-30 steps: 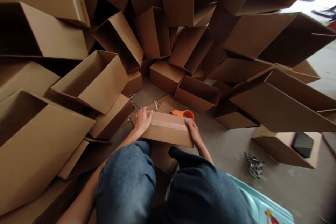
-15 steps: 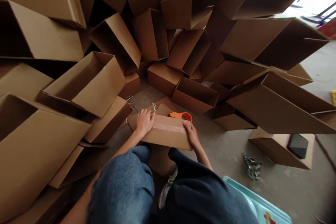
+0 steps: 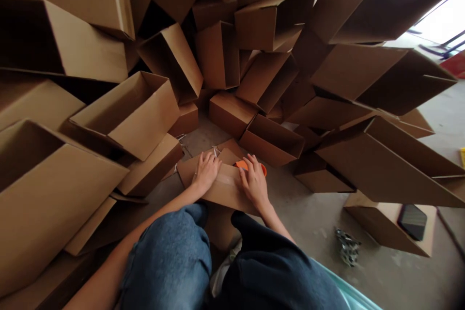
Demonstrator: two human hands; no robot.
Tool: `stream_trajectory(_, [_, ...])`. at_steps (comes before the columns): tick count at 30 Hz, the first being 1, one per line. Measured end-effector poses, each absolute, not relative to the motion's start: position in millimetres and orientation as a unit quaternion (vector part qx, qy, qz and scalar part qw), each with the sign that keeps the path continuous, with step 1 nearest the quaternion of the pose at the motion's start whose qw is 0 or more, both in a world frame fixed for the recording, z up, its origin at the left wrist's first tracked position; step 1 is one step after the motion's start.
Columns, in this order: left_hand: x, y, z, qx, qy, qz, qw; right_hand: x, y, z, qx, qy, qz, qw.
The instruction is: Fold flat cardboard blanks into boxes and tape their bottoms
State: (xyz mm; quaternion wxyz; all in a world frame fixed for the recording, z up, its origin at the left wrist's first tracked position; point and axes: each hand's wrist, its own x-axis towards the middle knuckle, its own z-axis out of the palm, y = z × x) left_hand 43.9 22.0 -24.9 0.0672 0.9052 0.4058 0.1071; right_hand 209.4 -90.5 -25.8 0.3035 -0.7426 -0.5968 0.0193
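A cardboard box [image 3: 228,189] with clear tape along its upper face lies across in front of my knees. My left hand [image 3: 208,174] holds its left part, palm on the cardboard and fingers bent toward the far edge. My right hand [image 3: 255,181] is over the right part of the box, fingers apart and reaching past the far edge. Under and beside those fingers shows an orange tape dispenser [image 3: 240,164], partly covered by the hand; whether they touch it I cannot tell. Loose cardboard flaps [image 3: 228,156] stick out behind the box.
Open cardboard boxes are piled on the left [image 3: 127,111], ahead [image 3: 274,138] and on the right [image 3: 385,160]. A phone [image 3: 412,222] lies on a box at right. Crumpled dark material [image 3: 348,247] is on the concrete floor [image 3: 305,218]. A light-blue plastic edge [image 3: 348,286] shows beside my leg.
My right hand has left the right end of the box and moved left, over the orange tape dispenser. My left hand has shifted slightly right on the box. The view has tilted a little.
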Motion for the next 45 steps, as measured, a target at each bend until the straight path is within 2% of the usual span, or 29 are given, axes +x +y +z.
stream_trajectory(7, [44.9,27.7,-26.8,0.905,0.399,0.109,0.099,193.0,-60.9,-32.9,-0.762,-0.614,0.079,0.19])
stream_trajectory(45, [37.4,13.3,-22.9,0.897,0.407,0.123,0.121,201.9,-76.6,-44.1,-0.734,-0.615,0.119,0.264])
